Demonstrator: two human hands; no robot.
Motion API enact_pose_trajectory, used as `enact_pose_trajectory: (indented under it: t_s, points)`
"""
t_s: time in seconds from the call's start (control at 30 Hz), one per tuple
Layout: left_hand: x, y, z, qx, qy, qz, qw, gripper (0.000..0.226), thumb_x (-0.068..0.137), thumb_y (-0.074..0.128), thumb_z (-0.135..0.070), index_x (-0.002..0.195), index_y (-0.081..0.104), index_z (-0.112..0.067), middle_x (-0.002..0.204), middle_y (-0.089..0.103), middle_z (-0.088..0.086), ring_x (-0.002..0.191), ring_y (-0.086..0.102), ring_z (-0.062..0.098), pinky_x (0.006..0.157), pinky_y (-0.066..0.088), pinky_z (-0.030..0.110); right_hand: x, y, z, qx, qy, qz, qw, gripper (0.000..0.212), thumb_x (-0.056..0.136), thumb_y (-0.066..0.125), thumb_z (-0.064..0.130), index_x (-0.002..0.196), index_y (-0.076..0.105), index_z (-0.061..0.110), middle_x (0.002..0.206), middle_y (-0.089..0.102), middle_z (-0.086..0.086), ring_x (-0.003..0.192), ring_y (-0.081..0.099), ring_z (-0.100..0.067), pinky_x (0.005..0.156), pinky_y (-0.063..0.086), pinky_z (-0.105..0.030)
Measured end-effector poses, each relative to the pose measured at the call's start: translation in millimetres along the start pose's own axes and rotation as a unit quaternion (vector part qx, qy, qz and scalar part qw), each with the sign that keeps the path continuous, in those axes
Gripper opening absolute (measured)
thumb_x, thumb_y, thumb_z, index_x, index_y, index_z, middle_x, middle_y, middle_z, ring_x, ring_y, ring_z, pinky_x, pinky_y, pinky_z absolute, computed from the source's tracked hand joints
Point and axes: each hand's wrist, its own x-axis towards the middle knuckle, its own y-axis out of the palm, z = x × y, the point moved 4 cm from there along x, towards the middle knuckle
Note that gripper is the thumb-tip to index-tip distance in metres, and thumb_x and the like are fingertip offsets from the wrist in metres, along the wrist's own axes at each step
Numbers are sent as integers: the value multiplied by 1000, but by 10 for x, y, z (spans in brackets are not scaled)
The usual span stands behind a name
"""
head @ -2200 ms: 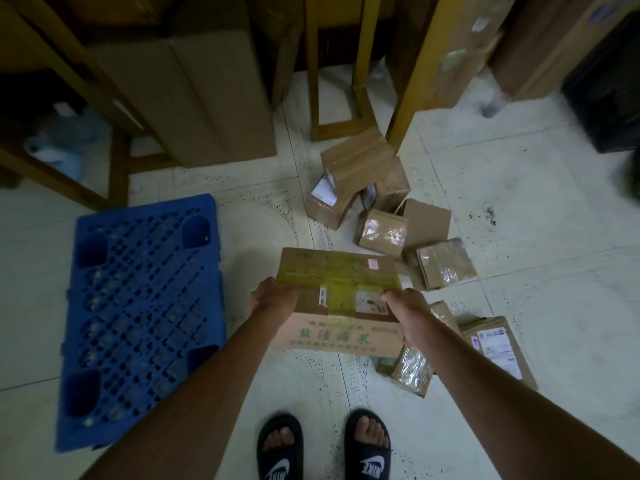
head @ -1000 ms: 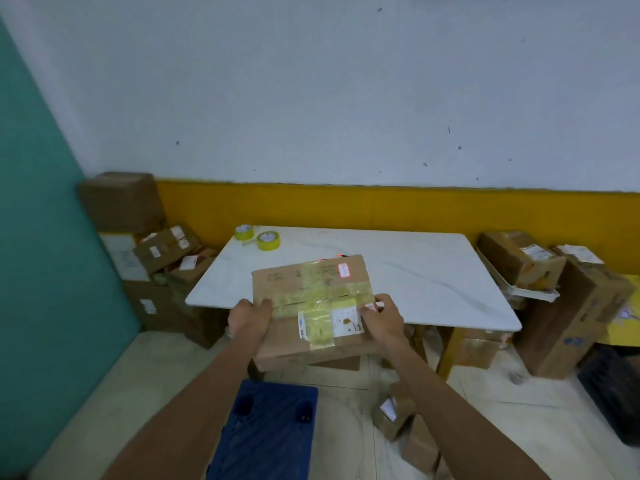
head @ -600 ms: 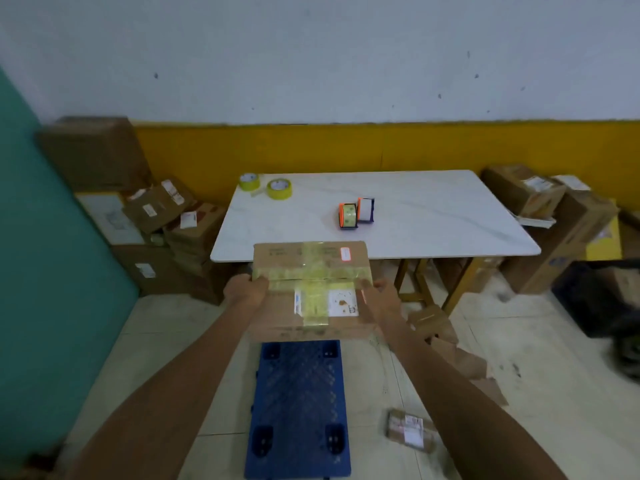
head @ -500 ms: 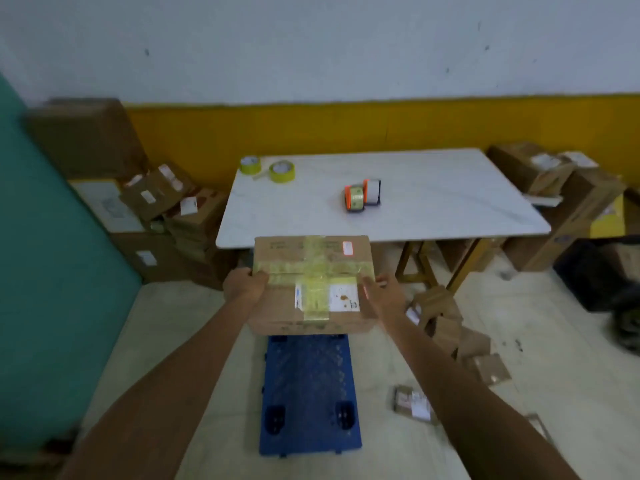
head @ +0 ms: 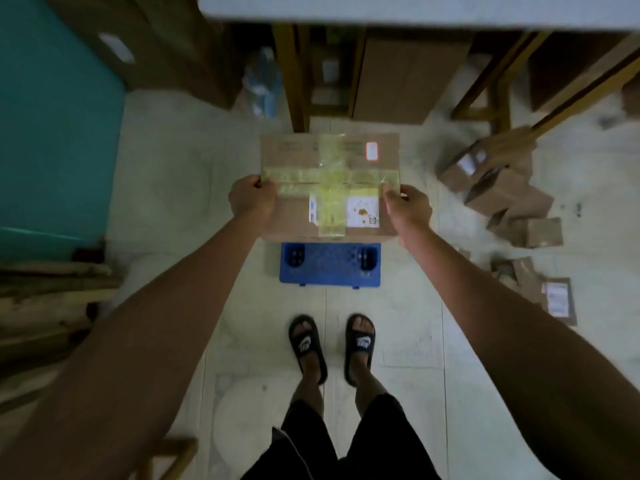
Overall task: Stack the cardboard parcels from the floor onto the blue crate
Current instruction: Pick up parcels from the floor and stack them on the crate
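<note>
While the big parcel (head: pixel 329 183) hangs over the far half of the blue crate (head: pixel 330 263), nothing looks stacked yet as far as I can see, so this would be box 1. Left hand (head: pixel 252 199) and right hand (head: pixel 408 206) are both closed around its side edges. Lots left: a heap of small parcels (head: pixel 502 195) at 2 o'clock, a few more at 3. Table edge (head: pixel 415 10) sits at 12, teal wall (head: pixel 52 116) at 10, floor near the sandals (head: pixel 332 344) is free.

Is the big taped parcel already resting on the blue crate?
No, both the left hand and the right hand hold the taped parcel by its sides, above the blue crate.
</note>
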Motion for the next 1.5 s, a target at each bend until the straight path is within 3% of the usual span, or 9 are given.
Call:
enact_pose_trajectory:
  t_s: [0.13,0.37,0.53,0.63,0.7,1.03,1.23,1.4,1.5]
  points:
    - [350,594,659,7,-26,-2,1000,26,93,54,-26,103,71,-9,101,70,11,87,62,20,67,40,23,384,505,-612,-27,21,4,999,25,93,56,36,100,68,15,83,63,0,69,52,-12,49,35,-15]
    - [1051,1452,1811,28,-26,1,999,29,91,55,-29,102,72,-9,102,71,13,88,62,21,72,44,24,965,1471,-1669,-37,52,10,998,15,87,58,36,81,60,22,80,66,-1,81,62,-20,63,41,-25]
    - [1418,1949,2541,58,-9,18,998,29,92,54,-29,102,71,-8,101,71,14,90,62,24,73,42,24,1218,2039,-2428,-50,63,20,997,18,89,58,33,94,65,17,81,64,2,74,56,-15,51,39,-17]
    - [1588,2183,2960,71,-3,27,997,29,92,55,-29,103,72,-9,102,70,13,95,63,26,72,40,24,1332,2313,-2842,-59,65,32,996,15,91,58,32,86,61,19,69,56,8,62,50,-6,41,34,-9]
    - [1675,2310,3190,74,7,37,997,28,93,55,-30,103,72,-10,101,71,12,89,61,22,71,38,22,1400,2446,-3071,-61,62,34,996,21,91,58,33,74,56,21,65,56,10,58,50,-2,46,38,-18]
    - [1739,2624,3687,31,25,64,997,27,91,59,-29,105,72,-11,101,71,10,90,62,21,84,52,34,1583,2682,-3611,-61,47,43,996,14,91,61,35,91,59,22,69,57,12,66,55,-8,58,41,-24]
    - [1762,2658,3855,52,38,51,997,28,92,58,-29,107,71,-10,103,69,11,96,62,26,82,49,33,1638,2778,-3691,-50,49,74,995,14,90,62,26,78,57,26,71,62,11,76,64,-16,75,54,-35]
    - [1757,2644,3839,64,40,48,996,28,93,57,-28,110,70,-9,106,68,12,96,61,25,78,44,28,1654,2800,-3683,-59,40,74,995,4,91,61,24,95,61,22,72,58,16,71,58,-9,63,47,-25]
    - [1717,2649,3796,67,29,35,997,28,94,56,-27,109,70,-8,105,69,13,97,62,28,77,45,29,1643,2781,-3680,-53,39,84,994,8,91,62,27,97,62,21,74,60,13,74,62,-12,69,51,-28]
